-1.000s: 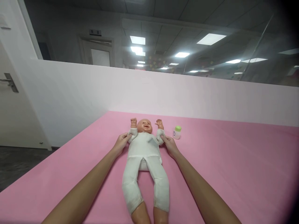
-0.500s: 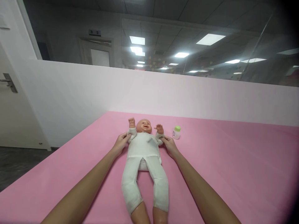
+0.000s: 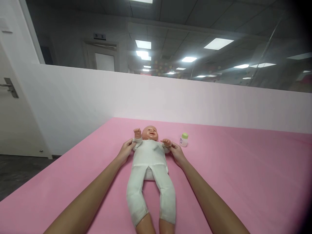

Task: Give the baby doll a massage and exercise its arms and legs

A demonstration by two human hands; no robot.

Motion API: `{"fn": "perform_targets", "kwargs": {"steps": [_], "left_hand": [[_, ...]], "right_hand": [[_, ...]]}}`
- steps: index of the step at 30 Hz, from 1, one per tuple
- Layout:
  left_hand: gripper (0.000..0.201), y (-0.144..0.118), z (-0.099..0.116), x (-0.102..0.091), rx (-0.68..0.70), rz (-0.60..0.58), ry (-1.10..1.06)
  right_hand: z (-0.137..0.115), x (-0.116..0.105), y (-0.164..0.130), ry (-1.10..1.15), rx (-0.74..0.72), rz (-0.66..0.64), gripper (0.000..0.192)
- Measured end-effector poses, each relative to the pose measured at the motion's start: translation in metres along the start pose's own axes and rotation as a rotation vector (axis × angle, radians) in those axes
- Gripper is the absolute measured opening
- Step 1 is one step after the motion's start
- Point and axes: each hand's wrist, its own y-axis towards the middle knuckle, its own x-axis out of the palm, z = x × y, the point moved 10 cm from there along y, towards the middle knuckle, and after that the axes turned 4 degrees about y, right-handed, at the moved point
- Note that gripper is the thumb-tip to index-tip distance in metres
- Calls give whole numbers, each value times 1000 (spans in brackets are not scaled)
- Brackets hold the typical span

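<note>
A baby doll (image 3: 149, 156) in a white cloth suit lies on its back on the pink tabletop (image 3: 231, 182), its head toward the wall and its bare lower legs toward me. At its arm on the left side of the picture, my left hand (image 3: 126, 150) is closed with the fingertips on the white sleeve. My right hand (image 3: 177, 153) pinches the other sleeve close to the doll's small hand. Both doll arms are bent with the hands raised. The ends of the legs run out of the picture at the bottom.
Just beyond my right hand stands a small clear bottle (image 3: 184, 140) with a green cap. A white low wall (image 3: 170, 100) topped by glass borders the table's far side. On the left are a door (image 3: 19, 123) and a dark floor (image 3: 19, 174).
The doll's hands have come down, the one by my right hand most clearly, and now tilt lower. My hands stay at the sleeves. The view has shifted very slightly.
</note>
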Motion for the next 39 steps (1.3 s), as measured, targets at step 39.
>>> {"fn": "perform_targets", "kwargs": {"steps": [39], "left_hand": [[42,-2,-3,-1,-37,15,28]], "right_hand": [[14,-13,3,-62,93,121,47]]}}
